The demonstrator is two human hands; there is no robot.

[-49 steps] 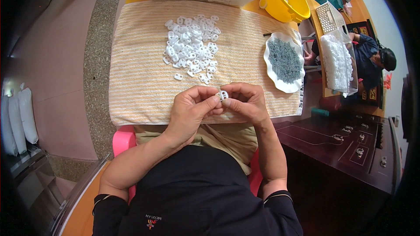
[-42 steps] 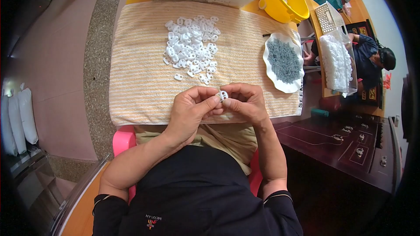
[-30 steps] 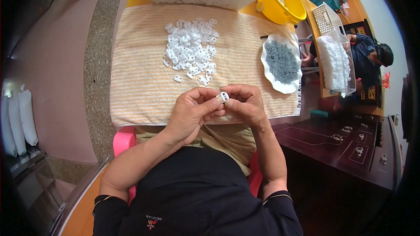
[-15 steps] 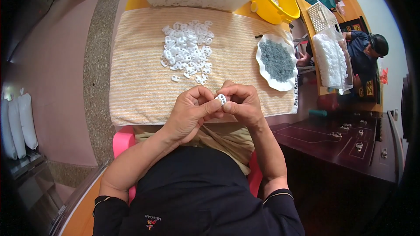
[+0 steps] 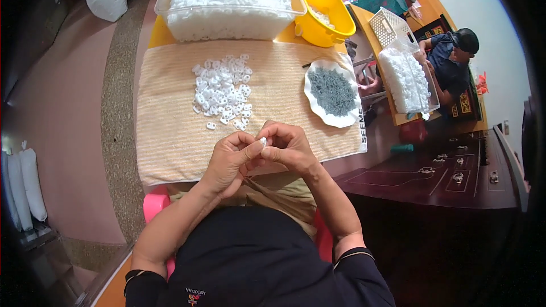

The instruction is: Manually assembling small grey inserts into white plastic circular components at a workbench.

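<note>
Between my two hands, just over the near edge of the striped towel (image 5: pixel 165 153), is a small white plastic piece (image 5: pixel 263 142). My left hand (image 5: pixel 232 162) pinches it with thumb and forefinger, and my right hand (image 5: pixel 286 146) grips it from the other side. Most of the piece is hidden by the fingers. Beyond my hands lies a loose pile of white two-holed plastic pieces (image 5: pixel 219 92). To the right, a white scalloped plate (image 5: pixel 318 115) holds many small dark grey parts (image 5: pixel 333 91).
A clear bin (image 5: pixel 227 23) heaped with white pieces stands at the far edge beside a yellow basin (image 5: pixel 318 31). A short dark stick (image 5: pixel 314 62) lies by the plate. At right, a co-worker (image 5: pixel 452 65) sits by another container of white pieces (image 5: pixel 404 82).
The view has shifted, showing more of the far bin. The white piece has turned in my fingers: its holes faced up before and are now out of sight. Both hands keep their pinch.
</note>
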